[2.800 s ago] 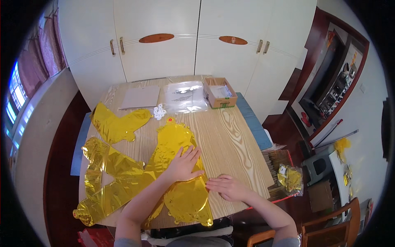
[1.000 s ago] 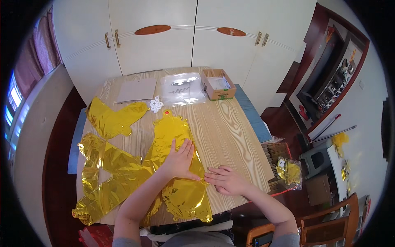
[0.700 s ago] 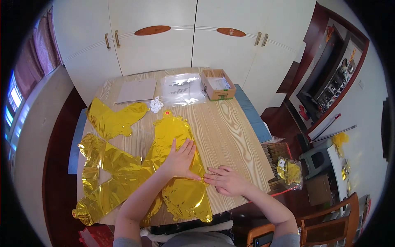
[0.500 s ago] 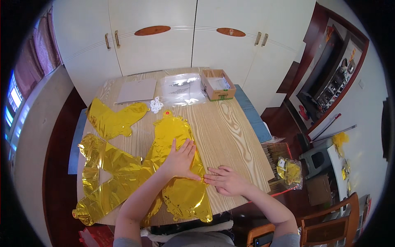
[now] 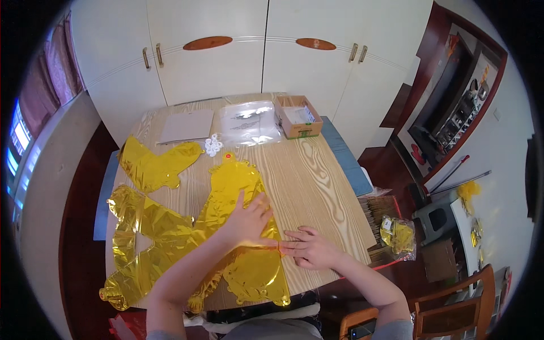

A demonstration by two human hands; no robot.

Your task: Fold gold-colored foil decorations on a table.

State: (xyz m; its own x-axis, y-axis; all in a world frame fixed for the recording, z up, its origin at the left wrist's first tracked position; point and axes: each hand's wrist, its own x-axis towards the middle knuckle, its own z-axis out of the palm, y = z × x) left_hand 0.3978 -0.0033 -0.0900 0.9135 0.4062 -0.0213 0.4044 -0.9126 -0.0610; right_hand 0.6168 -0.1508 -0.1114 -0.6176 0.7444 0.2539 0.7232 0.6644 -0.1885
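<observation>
A flat, uninflated gold foil balloon point(image 5: 235, 180) lies lengthwise across the middle of the table. On its center rests my left hand point(image 5: 249, 222), palm down with the fingers spread and slightly blurred. My right hand point(image 5: 310, 249) lies on the wood at the balloon's right edge, fingers stretched toward the left thumb and the fingertips touching the foil rim. Left of it, a second gold foil piece point(image 5: 156, 226), crinkled and with a gap in it, runs partly under my left forearm. Farther back lies another smooth gold foil balloon point(image 5: 153, 165).
Along the table's far side are a grey board point(image 5: 187, 126), clear plastic bags point(image 5: 249, 122), a cardboard box point(image 5: 297, 116) and small white rings point(image 5: 213, 145). A wooden chair point(image 5: 453, 311) stands at the lower right, near a packet of gold foil point(image 5: 398, 235) beside the table.
My left elbow has swung outward to the left, and the left hand has turned slightly on the foil. My right hand keeps its place at the edge.
</observation>
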